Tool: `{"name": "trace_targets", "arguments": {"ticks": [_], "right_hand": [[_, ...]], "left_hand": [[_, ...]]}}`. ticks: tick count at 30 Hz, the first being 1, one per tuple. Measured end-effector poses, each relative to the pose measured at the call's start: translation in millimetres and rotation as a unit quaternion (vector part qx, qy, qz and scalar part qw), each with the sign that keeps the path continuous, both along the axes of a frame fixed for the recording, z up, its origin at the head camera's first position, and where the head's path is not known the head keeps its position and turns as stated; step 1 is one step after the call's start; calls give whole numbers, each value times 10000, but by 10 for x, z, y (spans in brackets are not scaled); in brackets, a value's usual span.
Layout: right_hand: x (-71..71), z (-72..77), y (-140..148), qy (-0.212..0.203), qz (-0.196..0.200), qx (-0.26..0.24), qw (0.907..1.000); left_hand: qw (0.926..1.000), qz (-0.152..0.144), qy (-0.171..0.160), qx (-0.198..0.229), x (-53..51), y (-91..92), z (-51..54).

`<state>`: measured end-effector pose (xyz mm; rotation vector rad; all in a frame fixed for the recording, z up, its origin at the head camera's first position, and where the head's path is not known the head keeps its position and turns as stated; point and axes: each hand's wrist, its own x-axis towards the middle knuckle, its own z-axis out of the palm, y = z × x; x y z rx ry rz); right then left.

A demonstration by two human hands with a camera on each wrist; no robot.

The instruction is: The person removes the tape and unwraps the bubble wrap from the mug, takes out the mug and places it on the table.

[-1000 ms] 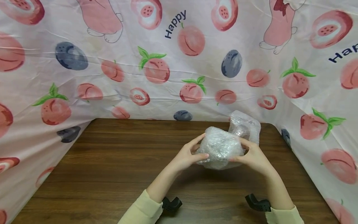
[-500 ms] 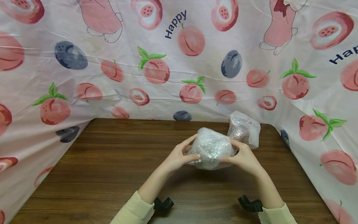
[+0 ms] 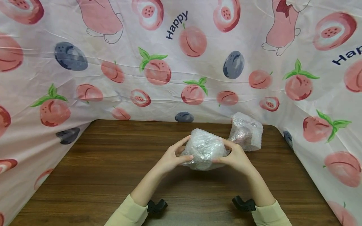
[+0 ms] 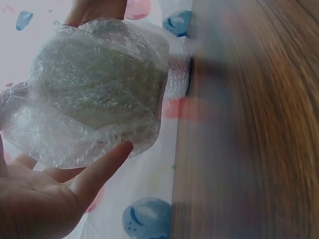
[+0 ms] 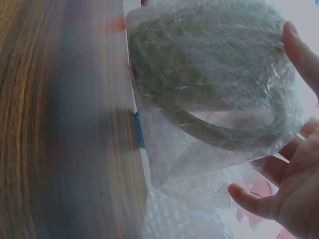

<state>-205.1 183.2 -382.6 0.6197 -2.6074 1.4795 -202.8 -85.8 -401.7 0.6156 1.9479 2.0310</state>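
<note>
Both my hands hold a bubble-wrapped mug [image 3: 204, 149], raised a little above the brown table. My left hand [image 3: 172, 158] grips its left side, thumb toward me and fingers around the far side. On the opposite side my right hand [image 3: 235, 157] grips it in much the same way. Through the cloudy wrap in the right wrist view, a greenish body and a curved handle [image 5: 219, 137] show. The left wrist view has the wrapped mug [image 4: 99, 84] above the left thumb, with loose folds of wrap at one side. Print or detail beneath the wrap is hidden.
Behind and to the right, a second bubble-wrapped bundle [image 3: 246, 131] stands near the table's back edge; its contents are unclear. Fruit-printed cloth [image 3: 209, 69] hangs around the back and sides of the wooden table [image 3: 127, 150]. Black wrist mounts [image 3: 156, 206] sit at both wrists.
Both hands have carried the wrapped mug leftward across the table, with the grip unchanged. The second bundle stays in place and is now less covered.
</note>
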Motion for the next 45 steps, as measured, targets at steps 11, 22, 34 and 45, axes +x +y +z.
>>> {"name": "trace_targets", "arguments": {"ticks": [11,22,34,45], "right_hand": [[-62,-69,-149,-163,-7,-29,9999],[-108,-96,-270,-98,28,-33,9999],[-143,-203,-328,-282,-113,-23,9995],[-146,-275,-327,-295,-143,2,9995]], "left_hand": [[9999,98,57,-118,-26,-154,-57],[9990,169,202,-357,-61,-268,-30],[9977,230,256,-585,-118,-325,-106],[9975,262,187,-633,-147,-312,-201]]}}
